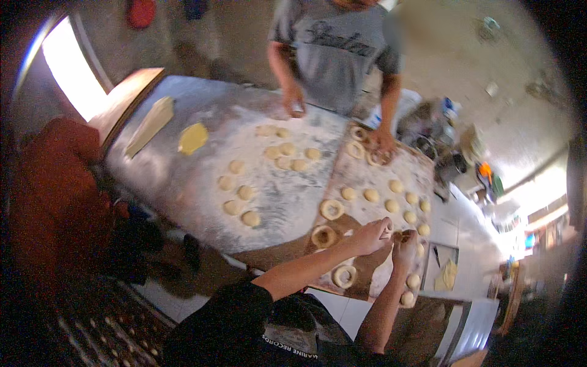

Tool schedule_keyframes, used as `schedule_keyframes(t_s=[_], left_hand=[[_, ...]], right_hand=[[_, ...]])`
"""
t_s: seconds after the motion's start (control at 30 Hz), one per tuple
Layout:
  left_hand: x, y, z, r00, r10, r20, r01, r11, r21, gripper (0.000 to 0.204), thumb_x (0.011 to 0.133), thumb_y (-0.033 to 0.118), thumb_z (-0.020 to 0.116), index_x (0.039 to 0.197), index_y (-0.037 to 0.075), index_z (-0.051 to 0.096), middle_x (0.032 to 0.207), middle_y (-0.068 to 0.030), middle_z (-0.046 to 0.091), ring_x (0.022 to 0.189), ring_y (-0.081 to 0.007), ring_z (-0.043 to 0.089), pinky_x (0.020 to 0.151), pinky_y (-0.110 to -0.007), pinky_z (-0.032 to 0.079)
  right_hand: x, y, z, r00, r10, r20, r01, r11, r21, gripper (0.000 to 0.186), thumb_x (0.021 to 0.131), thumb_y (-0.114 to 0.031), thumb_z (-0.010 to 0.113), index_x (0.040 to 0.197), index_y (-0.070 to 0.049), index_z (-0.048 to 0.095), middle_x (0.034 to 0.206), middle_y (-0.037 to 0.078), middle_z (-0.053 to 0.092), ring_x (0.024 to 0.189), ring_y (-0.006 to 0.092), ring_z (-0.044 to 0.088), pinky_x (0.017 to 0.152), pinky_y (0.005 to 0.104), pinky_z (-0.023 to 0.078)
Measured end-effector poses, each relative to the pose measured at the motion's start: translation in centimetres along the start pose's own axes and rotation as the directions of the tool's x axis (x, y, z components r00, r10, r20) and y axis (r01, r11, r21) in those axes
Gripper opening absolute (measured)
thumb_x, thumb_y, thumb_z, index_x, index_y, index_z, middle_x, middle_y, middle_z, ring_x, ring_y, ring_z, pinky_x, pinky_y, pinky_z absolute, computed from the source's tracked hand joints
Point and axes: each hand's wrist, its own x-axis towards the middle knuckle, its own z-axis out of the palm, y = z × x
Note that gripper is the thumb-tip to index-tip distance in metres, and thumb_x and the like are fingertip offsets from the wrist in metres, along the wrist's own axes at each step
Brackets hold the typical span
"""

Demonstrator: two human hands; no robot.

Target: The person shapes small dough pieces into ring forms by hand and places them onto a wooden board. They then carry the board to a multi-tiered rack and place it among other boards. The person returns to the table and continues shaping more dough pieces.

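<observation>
While the left fingers (384,222) clasp dough (386,231), whether the right fingers (408,235) do is unclear.

A shiny metal table (143,177) is meeting matt flour (293,196).
The bare metal is reflecting light smoothly, while the flour is making a powdery, rough layer. The board (379,174) is looking like dull wood, the dough balls (371,195) are showing smooth, matt skin, and the grey shirt (333,67) is appearing as cloth.
</observation>
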Motion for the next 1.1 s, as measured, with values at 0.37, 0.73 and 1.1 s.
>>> schedule_keyframes(t_s=[0.37, 0.73, 1.1], left_hand=[[-11.4, -16.5, -25.6, 0.825, -0.244, -0.510, 0.365, 0.919, 0.151, 0.026, 0.082, 0.008, 0.068, 0.108, 0.005, 0.070, 0.104, -0.0223, 0.068, 0.100, -0.0406, 0.066, 0.085, -0.046, 0.053], [-12.3, -19.5, -26.6, 0.757, -0.343, -0.555, 0.461, 0.884, 0.081, 0.028, 0.093, 0.020, 0.068, 0.114, 0.002, 0.069, 0.094, -0.0222, 0.069, 0.083, -0.0351, 0.068, 0.078, -0.043, 0.056], [-13.0, -16.0, -27.9, 0.781, -0.106, -0.616, 0.149, 0.989, 0.018, 0.036, 0.079, -0.004, 0.065, 0.114, 0.001, 0.060, 0.092, -0.0162, 0.064, 0.084, -0.0318, 0.064, 0.078, -0.040, 0.052]], right_hand=[[1.2, -30.5, 25.5, 0.743, -0.529, 0.410, 0.360, 0.832, 0.422, 0.034, 0.087, -0.025, 0.075, 0.112, -0.004, 0.067, 0.100, 0.014, 0.071, 0.091, 0.0253, 0.070, 0.081, 0.0376, 0.055], [1.3, -35.3, 26.3, 0.627, -0.398, 0.669, 0.265, 0.917, 0.297, 0.030, 0.086, -0.017, 0.077, 0.102, -0.001, 0.057, 0.091, 0.008, 0.065, 0.080, 0.0170, 0.063, 0.074, 0.0339, 0.054], [-5.0, -39.2, 22.8, 0.777, -0.627, 0.059, 0.550, 0.721, 0.422, 0.052, 0.080, -0.004, 0.071, 0.127, -0.004, 0.050, 0.098, 0.003, 0.061, 0.090, 0.0206, 0.060, 0.077, 0.0356, 0.051]])
